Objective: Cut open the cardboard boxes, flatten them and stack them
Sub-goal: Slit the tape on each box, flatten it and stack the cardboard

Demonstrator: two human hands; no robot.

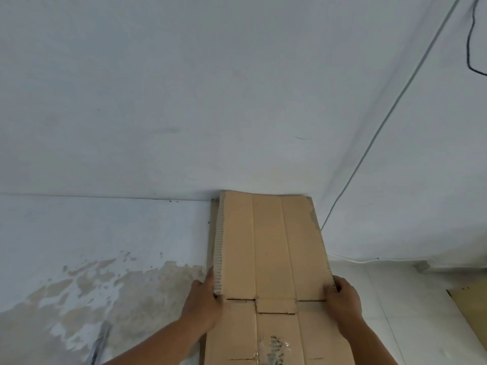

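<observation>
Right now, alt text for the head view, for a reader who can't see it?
The left hand and right hand grip the side edges of a flattened box whose far end meets a white wall. Another cardboard piece lies at far right.

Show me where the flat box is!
Head view, lower middle: the flat box is held at its edges by the left hand and right hand.

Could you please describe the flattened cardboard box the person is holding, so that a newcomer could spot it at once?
Look to the foot of the white wall; the flattened cardboard box runs from there toward the camera. The left hand and right hand grip its two long edges, unlike the untouched cardboard piece at the right edge.
</observation>
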